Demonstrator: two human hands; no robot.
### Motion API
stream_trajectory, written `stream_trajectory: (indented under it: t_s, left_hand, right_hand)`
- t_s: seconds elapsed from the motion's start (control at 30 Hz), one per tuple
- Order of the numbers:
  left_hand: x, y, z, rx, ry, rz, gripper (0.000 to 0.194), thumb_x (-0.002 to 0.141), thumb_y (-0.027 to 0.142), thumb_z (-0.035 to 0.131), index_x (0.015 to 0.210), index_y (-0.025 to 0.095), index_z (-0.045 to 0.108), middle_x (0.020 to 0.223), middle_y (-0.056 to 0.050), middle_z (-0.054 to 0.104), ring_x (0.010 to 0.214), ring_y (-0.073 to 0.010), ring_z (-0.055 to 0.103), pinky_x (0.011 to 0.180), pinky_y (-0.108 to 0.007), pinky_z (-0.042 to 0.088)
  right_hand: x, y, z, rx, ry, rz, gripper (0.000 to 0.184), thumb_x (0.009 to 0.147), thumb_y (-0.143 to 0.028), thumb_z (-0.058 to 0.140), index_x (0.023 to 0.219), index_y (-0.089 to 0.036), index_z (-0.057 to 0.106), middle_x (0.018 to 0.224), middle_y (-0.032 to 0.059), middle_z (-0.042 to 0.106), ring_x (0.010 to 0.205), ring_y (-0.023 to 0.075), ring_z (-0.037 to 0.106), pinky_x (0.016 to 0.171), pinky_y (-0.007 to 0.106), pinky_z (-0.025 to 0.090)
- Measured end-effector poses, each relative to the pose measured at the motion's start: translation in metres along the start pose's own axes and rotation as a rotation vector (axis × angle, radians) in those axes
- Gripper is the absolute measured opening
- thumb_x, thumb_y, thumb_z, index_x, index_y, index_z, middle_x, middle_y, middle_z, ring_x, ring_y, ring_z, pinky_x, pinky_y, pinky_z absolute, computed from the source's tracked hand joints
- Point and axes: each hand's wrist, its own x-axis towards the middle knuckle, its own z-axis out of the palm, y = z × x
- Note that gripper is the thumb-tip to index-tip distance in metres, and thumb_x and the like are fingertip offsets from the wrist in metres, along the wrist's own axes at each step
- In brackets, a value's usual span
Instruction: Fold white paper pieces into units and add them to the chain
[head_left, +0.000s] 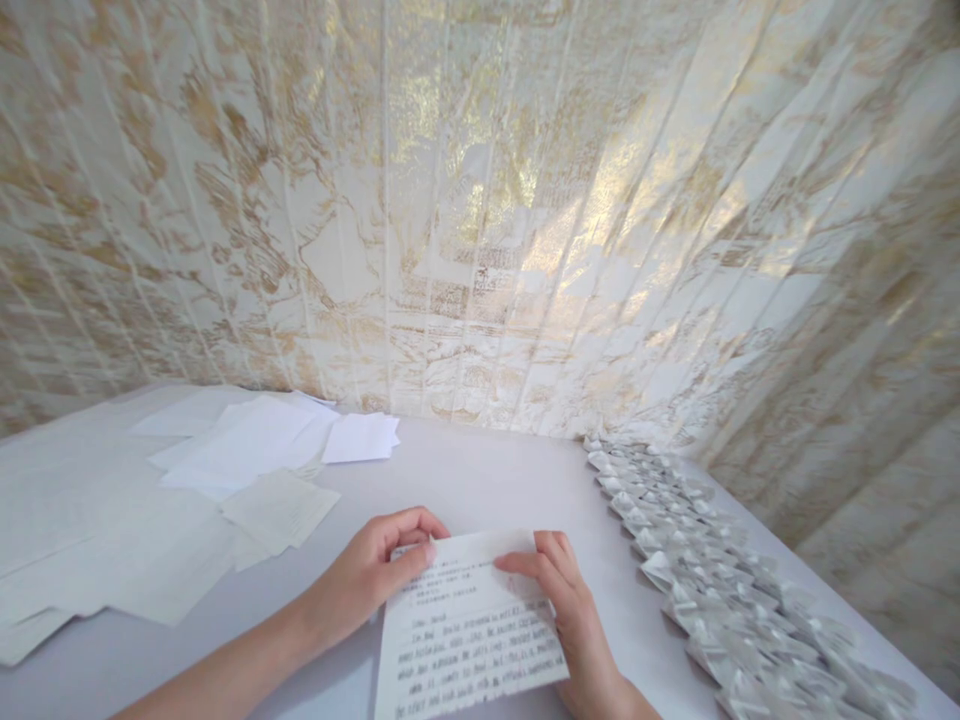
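A sheet of paper (472, 635) with printed lines at the top and handwriting below is held up in front of me, over the table. My left hand (390, 560) grips its upper left corner, thumb on the front and fingers behind. On the right edge, my right hand (559, 595) holds it with a finger or thumb lying across the front and the other fingers curled behind. The fingers behind the sheet are partly hidden. The lower edge of the paper runs near the bottom of the view.
Loose sheets (232, 440) overlap on the left of the white table (480, 475), with a small stack of white paper (361, 438) beside them. Rows of folded paper pieces (735, 590) line the right side. A patterned gold-and-white curtain (450, 200) hangs behind the table.
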Motion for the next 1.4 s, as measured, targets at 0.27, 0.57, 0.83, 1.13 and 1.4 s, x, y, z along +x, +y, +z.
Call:
stream_trajectory:
  t_s: [0.27,0.57,0.83,1.13,1.4]
  left_hand:
    - [0.002,-0.011,-0.003,-0.031,0.164,-0.006,0.035,0.084,0.052,0.066,0.099,0.021,0.060,0.080,0.003,0.063,0.063,-0.0141,0.056,0.056,-0.023,0.040]
    - [0.003,-0.013,-0.001,-0.023,0.149,0.007,0.032,0.085,0.050,0.065,0.099,0.021,0.061,0.081,0.002,0.065,0.063,-0.0144,0.058,0.056,-0.023,0.041]
    - [0.003,-0.013,-0.001,-0.013,0.143,0.010,0.034,0.084,0.052,0.066,0.097,0.021,0.061,0.079,0.002,0.064,0.061,-0.0140,0.056,0.054,-0.023,0.039]
    - [0.001,-0.013,0.000,-0.137,0.176,0.027,0.050,0.093,0.066,0.039,0.104,0.021,0.059,0.067,0.000,0.066,0.060,-0.0183,0.057,0.058,-0.028,0.040]
    - [0.003,-0.013,0.000,-0.178,0.152,-0.003,0.053,0.094,0.067,0.034,0.106,0.020,0.055,0.075,-0.005,0.074,0.065,-0.0233,0.065,0.059,-0.031,0.044]
  right_hand:
    - [0.000,0.005,-0.002,-0.029,-0.032,-0.096,0.034,0.088,0.000,0.047,0.106,-0.026,0.060,0.081,0.0014,0.049,0.082,0.0225,0.045,0.069,0.031,0.040]
    - [0.001,0.004,-0.001,-0.008,-0.019,-0.063,0.029,0.088,-0.002,0.049,0.102,-0.026,0.060,0.080,0.0005,0.048,0.081,0.0218,0.045,0.068,0.030,0.038]
    - [0.002,0.005,0.000,0.030,0.031,-0.028,0.027,0.088,-0.003,0.052,0.098,-0.027,0.061,0.081,-0.0004,0.051,0.081,0.0212,0.048,0.068,0.029,0.038]
    - [0.002,0.007,-0.001,0.037,0.031,0.013,0.024,0.091,-0.007,0.054,0.098,-0.028,0.063,0.080,-0.0009,0.052,0.081,0.0213,0.048,0.070,0.029,0.039]
    - [0.002,0.008,-0.003,0.034,0.015,-0.002,0.027,0.093,-0.007,0.053,0.104,-0.029,0.064,0.085,0.0009,0.055,0.084,0.0226,0.048,0.072,0.032,0.040]
